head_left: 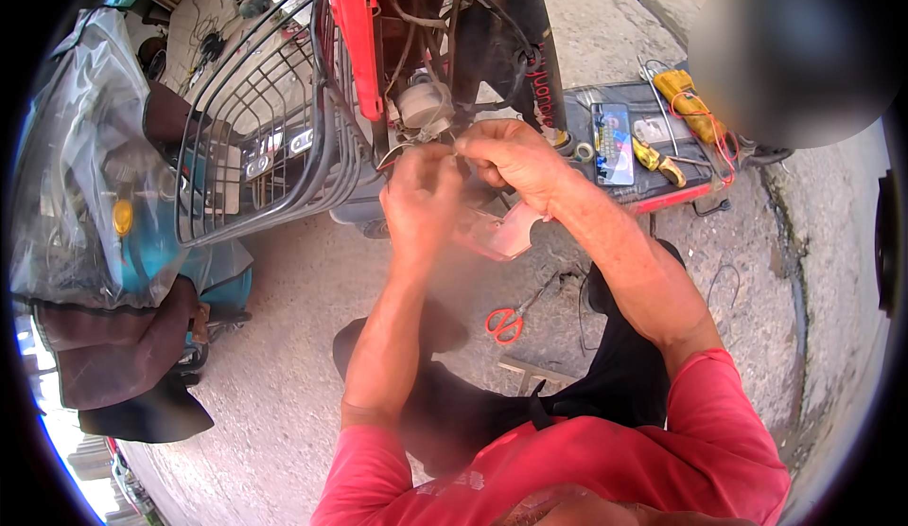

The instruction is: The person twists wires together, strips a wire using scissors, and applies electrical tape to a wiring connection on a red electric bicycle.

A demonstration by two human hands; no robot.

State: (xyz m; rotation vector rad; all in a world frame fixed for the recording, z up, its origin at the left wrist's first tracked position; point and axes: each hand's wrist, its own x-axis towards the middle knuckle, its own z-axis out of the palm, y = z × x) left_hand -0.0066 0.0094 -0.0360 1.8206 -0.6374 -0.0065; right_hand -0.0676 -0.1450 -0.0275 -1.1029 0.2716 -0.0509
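My left hand and my right hand meet in front of the opened front of a red scooter. Both are closed, their fingertips pinched together at thin wires; the exact spot is partly hidden by the fingers. A short pale wire sticks out beside my left fingers. Just above the hands sits a dusty, pale round part, with dark cables looping over it. Below my right wrist hangs a pale and red plastic cover, partly behind the hands.
A black wire basket juts out at left, near a scooter under a clear plastic cover. On the footboard at right lie a phone, yellow-handled pliers and a yellow multimeter. Orange-handled scissors lie on the ground.
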